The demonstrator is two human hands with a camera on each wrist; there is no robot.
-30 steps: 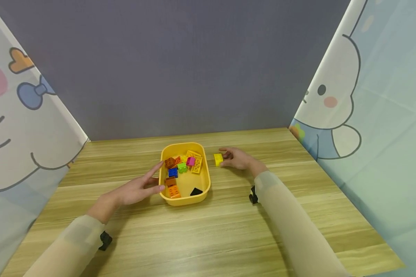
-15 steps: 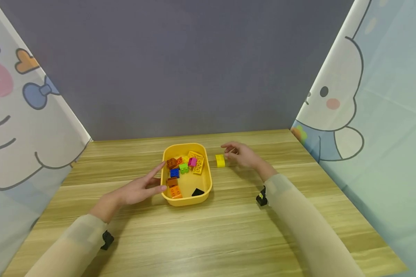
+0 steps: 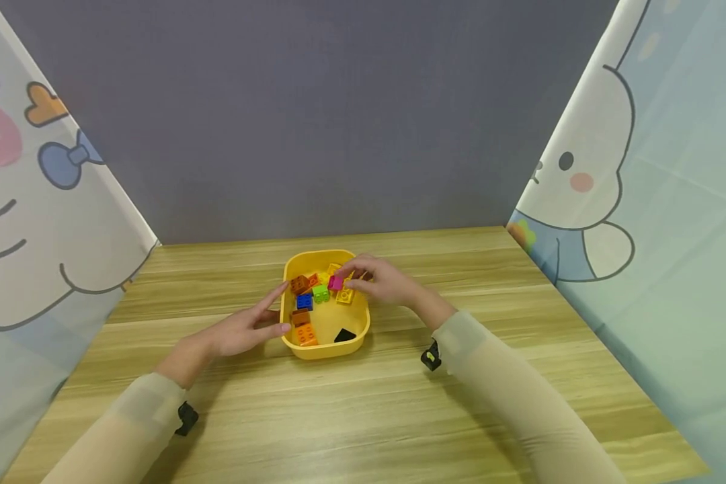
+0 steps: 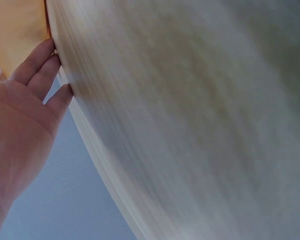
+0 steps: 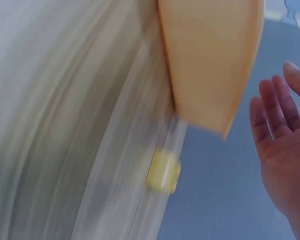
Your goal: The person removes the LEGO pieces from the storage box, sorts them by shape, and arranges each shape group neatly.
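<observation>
A yellow plastic bin (image 3: 323,353) holding toy building bricks stands on the table. My left hand (image 3: 236,333) touches the bin's left side with extended fingers and thumb. My right hand (image 3: 390,282) hovers over the bin's right rim, its fingertips close to a magenta brick (image 3: 335,283) and a yellow brick (image 3: 344,296). In the right wrist view that hand's fingers are loosely bent, with nothing visible between them. A separate yellow brick (image 5: 163,171) sits on the table beside the bin; in the head view the right hand hides it.
Also inside the bin are a lime brick (image 3: 320,293), a blue brick (image 3: 304,301), brown bricks (image 3: 299,285), an orange brick (image 3: 306,335) and a black piece (image 3: 344,335). A grey panel (image 3: 339,121) rises behind the wooden table (image 3: 314,423).
My right hand first let go of the yellow brick on the table and drew back right. It then moved left over the bin. My left hand has stayed at the bin's side.
</observation>
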